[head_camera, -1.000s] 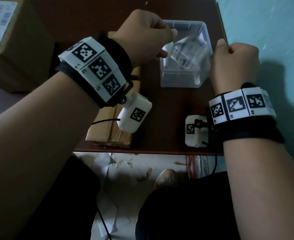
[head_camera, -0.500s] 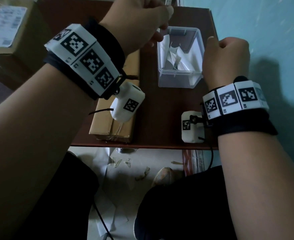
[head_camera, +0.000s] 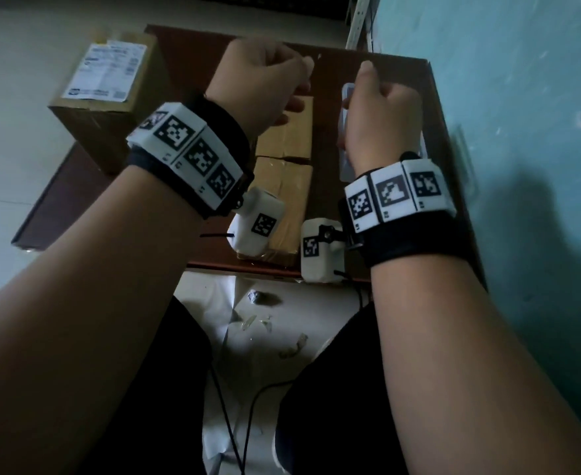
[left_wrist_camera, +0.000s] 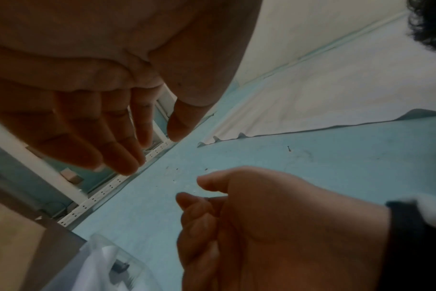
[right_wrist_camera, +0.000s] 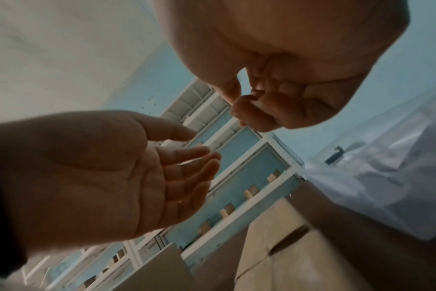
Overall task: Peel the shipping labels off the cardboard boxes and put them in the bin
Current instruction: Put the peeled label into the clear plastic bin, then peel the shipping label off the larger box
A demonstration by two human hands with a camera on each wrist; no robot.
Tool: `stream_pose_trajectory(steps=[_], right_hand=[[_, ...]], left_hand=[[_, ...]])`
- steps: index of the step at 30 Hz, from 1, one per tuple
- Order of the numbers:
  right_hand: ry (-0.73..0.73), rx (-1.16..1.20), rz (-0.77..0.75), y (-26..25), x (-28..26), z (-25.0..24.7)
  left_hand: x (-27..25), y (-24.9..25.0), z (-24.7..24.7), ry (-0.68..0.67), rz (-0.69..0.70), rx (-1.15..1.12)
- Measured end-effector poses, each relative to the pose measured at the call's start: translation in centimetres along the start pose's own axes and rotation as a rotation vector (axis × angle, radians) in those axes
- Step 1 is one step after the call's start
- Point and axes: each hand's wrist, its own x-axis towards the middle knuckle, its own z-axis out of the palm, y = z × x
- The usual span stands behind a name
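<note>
While the left hand (left_wrist_camera: 92,82) hangs with its fingers (left_wrist_camera: 117,137) loosely spread and straight, holding nothing, the right hand (right_wrist_camera: 286,65) is curled tight, thumb tip pressed against the bent forefinger; whether anything thin is caught in that pinch cannot be told. In the head view both hands are raised above the table (head_camera: 193,56), the left hand (head_camera: 258,87) over the far end of the flat cardboard box (head_camera: 284,186), the right hand (head_camera: 381,114) over the clear plastic bin (head_camera: 345,132).

A second ago the two hands stretched a peeled label between them above the bin; half a second ago it had gone from the fingers and white paper lay in the bin. Since then the hands have drawn closer together and the camera has tipped up, so more of the table's far edge shows.

The right hand and its wristband now cover nearly all of the bin in the head view; from the right wrist its wall (right_wrist_camera: 376,189) shows pale crumpled paper inside. A taller cardboard box (head_camera: 104,108) stands at the table's left rear with a shipping label (head_camera: 106,72) on its top face. Beyond the table are a blue wall (head_camera: 508,132) and white metal shelving (right_wrist_camera: 236,149). Scraps of torn paper (head_camera: 292,347) lie on the floor between the person's knees.
</note>
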Motion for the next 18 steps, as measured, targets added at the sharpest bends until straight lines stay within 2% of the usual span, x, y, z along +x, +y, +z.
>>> stream_pose_trajectory(steps=[6,10,12,14,18], right_hand=[[-0.097,-0.019,0.014,-2.1,-4.4,2.3],[-0.066,-0.065,0.010,-1.2,-6.8,0.8],[-0.075,-0.052,0.041,0.1,-7.6,0.1],[-0.146,-0.101,0.049,1.1,-7.7,-0.1],[-0.243,-0.262,-0.032,1.8,-6.1,0.1]], left_hand=[[-3.9,-1.1,-3.9,0.089,-0.110,-0.064],[-5.9,-2.8,-4.9,0.092,-0.182,-0.076],[-5.9,-3.3,-4.9,0.082,-0.209,-0.043],[-5.3,-3.7,-4.5,0.083,-0.210,0.002],[-4.5,-4.8,-3.8,0.050,-0.264,0.167]])
